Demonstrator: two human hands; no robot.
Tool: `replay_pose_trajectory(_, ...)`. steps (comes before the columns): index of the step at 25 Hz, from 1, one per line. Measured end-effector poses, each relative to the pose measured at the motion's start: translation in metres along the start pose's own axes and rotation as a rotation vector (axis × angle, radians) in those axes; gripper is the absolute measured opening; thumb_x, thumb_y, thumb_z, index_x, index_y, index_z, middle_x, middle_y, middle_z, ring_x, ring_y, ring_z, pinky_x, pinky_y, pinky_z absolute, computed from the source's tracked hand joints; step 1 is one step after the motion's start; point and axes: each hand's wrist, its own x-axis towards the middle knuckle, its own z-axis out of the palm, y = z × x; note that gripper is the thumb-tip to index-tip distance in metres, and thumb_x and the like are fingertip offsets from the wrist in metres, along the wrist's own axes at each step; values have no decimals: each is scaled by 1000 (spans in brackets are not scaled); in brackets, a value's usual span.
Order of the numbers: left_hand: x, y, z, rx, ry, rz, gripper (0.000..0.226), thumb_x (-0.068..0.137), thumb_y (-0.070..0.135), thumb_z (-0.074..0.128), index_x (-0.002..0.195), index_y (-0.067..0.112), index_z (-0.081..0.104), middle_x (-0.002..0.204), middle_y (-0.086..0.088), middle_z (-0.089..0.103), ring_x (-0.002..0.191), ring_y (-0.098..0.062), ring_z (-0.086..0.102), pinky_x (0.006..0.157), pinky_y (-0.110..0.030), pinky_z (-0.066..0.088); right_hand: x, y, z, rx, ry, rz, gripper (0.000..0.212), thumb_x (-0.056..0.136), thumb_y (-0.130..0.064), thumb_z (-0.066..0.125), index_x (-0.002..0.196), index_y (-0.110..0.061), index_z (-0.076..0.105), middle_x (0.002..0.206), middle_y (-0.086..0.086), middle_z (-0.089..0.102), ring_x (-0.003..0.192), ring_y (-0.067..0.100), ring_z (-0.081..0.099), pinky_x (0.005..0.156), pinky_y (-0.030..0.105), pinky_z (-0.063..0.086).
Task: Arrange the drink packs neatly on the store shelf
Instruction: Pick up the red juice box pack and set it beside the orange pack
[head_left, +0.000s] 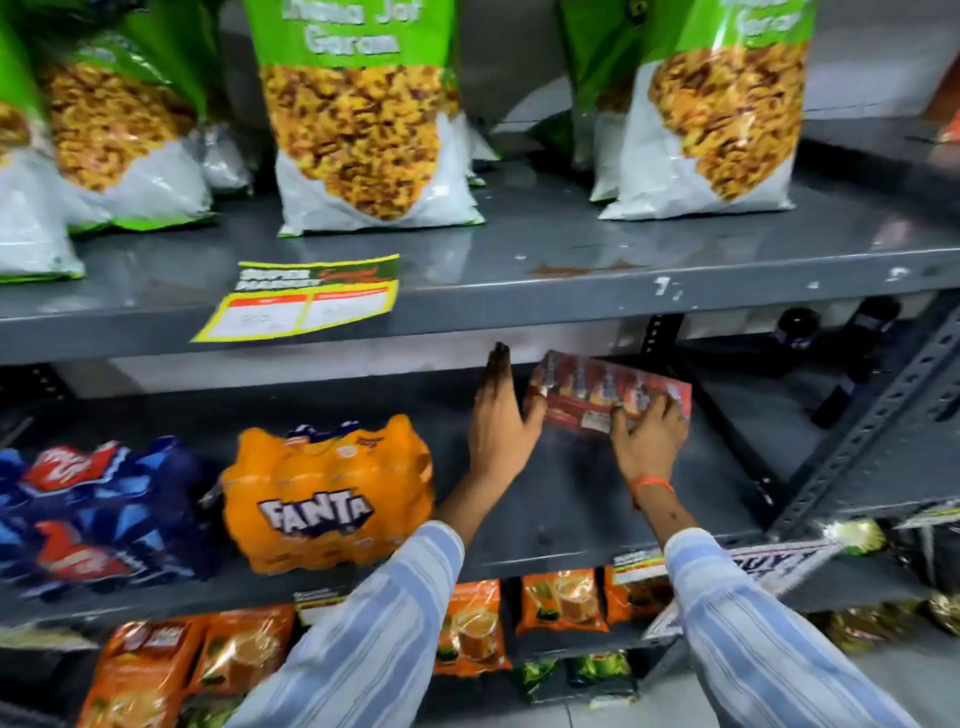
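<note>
A person in blue-and-white striped sleeves reaches into the middle shelf of a grey metal store rack; both hands meet at a red drink pack, which is tilted with its far edge raised and sits toward the back of that shelf, to the right of the orange Fanta pack; whether its lower edge touches the shelf cannot be told. The right hand is closed on the near right corner of the red drink pack, fingers curled over its top; an orange thread band circles that wrist. The left hand is open, fingers straight and pointing toward the back of the shelf, its thumb pressed against the left end of the red drink pack. The Fanta pack stands near the front edge of the middle shelf, well left of the red drink pack; a blue drink pack with red logos lies just left of the Fanta pack, touching or nearly so. On the shelf above, large green-and-white snack bags stand in a row; a yellow-bordered price tag lies over that shelf's front lip, above the Fanta pack. Below the middle shelf, orange pouches line the lower tier; much of the scene is motion-blurred.
</note>
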Motion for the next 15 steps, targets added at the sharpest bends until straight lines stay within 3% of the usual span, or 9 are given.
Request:
replay_pose_trajectory(3,28,-8,38,65,-141,-186,68,93,29,53,146,1,21,153,-21,30,138,-36,34,111,-41,33,29,27,-3,44,-68,172,64,86,-21,61,134,12,35,139,34,37,131,44,33,111,41,20)
replay_pose_trajectory(7,61,-20,68,185,-408,-337,73,93,39,49,145,-3,18,153,-25,26,139,-39,31,113,-44,30,62,60,-5,143,-158,417,64,86,-23,63,133,11,37,138,34,43,130,42,41,107,41,31)
replay_pose_trajectory(9,71,-21,76,127,-473,-402,75,94,39,49,146,-2,14,156,-22,19,142,-36,26,116,-42,26,72,72,-3,208,-233,446,57,86,-23,64,127,12,46,134,30,52,122,39,52,97,38,42)
replay_pose_trajectory(11,78,-20,78,-43,-510,-466,71,94,34,51,146,-1,17,154,-20,26,140,-36,31,114,-40,28,76,80,0,313,-270,467,47,87,-17,64,120,13,53,124,29,60,101,33,62,70,21,50)
replay_pose_trajectory(13,78,-21,82,-256,-493,-485,56,95,22,52,140,-3,30,146,-22,40,133,-37,41,107,-38,35,78,84,3,430,-271,475,41,87,-12,63,117,16,56,109,24,64,81,23,57,46,9,45)
replay_pose_trajectory(15,79,-23,85,-355,-485,-489,47,96,13,49,136,-5,35,141,-24,46,128,-38,47,101,-34,41,79,85,4,483,-289,496,41,87,-13,64,117,14,57,99,16,61,86,20,54,58,22,48)
